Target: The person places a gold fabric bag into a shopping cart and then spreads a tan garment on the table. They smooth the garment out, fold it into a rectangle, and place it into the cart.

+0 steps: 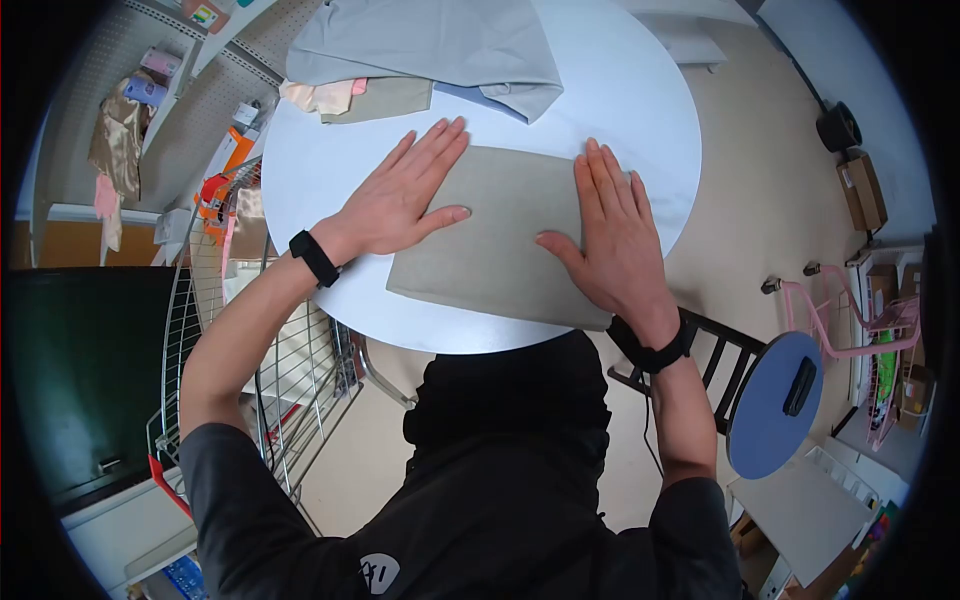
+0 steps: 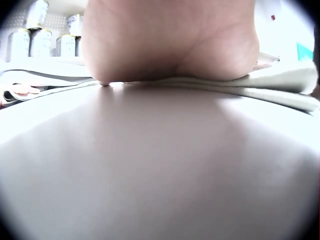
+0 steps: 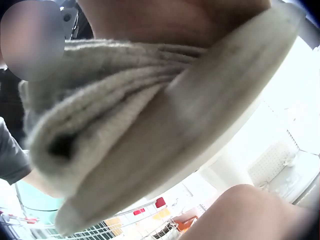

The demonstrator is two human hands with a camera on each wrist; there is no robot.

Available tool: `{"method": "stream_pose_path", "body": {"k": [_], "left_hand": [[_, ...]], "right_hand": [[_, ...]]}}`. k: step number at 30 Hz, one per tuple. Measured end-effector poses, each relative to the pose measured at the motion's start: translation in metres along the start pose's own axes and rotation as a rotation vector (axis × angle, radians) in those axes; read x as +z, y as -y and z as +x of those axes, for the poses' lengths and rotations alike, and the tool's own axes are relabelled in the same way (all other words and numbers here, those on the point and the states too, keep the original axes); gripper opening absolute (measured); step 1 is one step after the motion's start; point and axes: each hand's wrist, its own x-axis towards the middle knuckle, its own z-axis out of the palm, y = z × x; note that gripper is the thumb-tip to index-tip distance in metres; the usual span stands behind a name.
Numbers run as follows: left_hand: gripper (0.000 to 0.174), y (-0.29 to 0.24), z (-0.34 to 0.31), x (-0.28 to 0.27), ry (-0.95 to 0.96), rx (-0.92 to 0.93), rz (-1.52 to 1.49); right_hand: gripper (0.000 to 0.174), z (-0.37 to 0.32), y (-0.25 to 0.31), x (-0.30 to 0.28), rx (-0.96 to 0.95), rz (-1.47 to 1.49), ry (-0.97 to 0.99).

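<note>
A folded grey-green cloth (image 1: 500, 235) lies near the front of the round white table (image 1: 350, 318). Along its left edge, my left hand (image 1: 400, 195) rests with straight fingers, the thumb pointing in over the fabric. My right hand (image 1: 615, 230) lies over the right edge, its fingers pointing away from me and its thumb spread inward. The left wrist view shows the heel of the hand (image 2: 170, 40) low against the thin cloth layers (image 2: 280, 85). Stacked folds of the cloth (image 3: 100, 95) bulge beneath the palm in the right wrist view.
At the table's back lies a pale grey-blue cloth (image 1: 430, 45), partly over smaller folded cloths (image 1: 380, 100). A wire shopping cart (image 1: 290, 380) with fabrics stands at the left. A blue-topped stool (image 1: 770, 420) stands at the right, near a pink cart (image 1: 860, 320).
</note>
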Motion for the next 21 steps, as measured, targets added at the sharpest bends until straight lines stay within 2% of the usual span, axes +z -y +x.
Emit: {"method": "stream_pose_path", "body": {"k": [6,9,12,21], "left_hand": [[0.092,-0.007,0.001,-0.007,0.021,-0.010,0.048],[0.092,-0.040,-0.004,-0.013,-0.062,-0.008,0.051],[0.091,-0.075,-0.004,-0.014,-0.021,0.095,-0.055],[0.092,-0.064,-0.006,0.005,0.012,0.154,-0.065]], "right_hand": [[0.098,-0.004,-0.001,0.000,-0.039,-0.050,-0.037],[0.098,-0.011,0.012,-0.014,-0.066,-0.086,-0.059],[0.099,-0.015,0.027,-0.013,-0.090,-0.029,-0.080],[0.092,-0.017,0.023,0.008,-0.081,-0.022,-0.100]]}}
